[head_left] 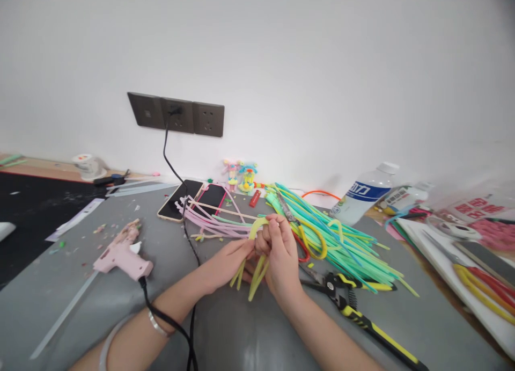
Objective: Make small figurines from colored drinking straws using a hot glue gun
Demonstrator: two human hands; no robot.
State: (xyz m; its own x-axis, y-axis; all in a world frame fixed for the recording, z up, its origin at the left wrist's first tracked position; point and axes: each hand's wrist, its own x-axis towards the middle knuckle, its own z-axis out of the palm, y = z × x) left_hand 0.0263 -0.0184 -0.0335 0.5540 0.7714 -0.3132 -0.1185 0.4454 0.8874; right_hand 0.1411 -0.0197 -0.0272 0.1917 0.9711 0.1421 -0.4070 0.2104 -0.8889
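Observation:
Yellow pipe cleaners (257, 278), bent into an arch with several ends hanging down, are pinched between my two hands above the grey mat. My left hand (235, 261) grips them from the left, its fingertips partly hidden. Closed with the thumb on top, my right hand (281, 247) holds the arch near its upper bend. Just beyond lies a bundle of green and teal pipe cleaners (354, 253), with yellow-and-red-handled scissors (317, 242) resting on it. Lilac pipe cleaners (219, 224) spread out to the left of my hands.
A pink glue gun (124, 258) trails a black cord (189, 234) to the wall socket (177, 115). Black-and-yellow pliers (358, 312) lie at right. Two phones (183, 199), small pipe-cleaner figures (247, 177) and a tilted bottle (364, 194) stand or lie farther back.

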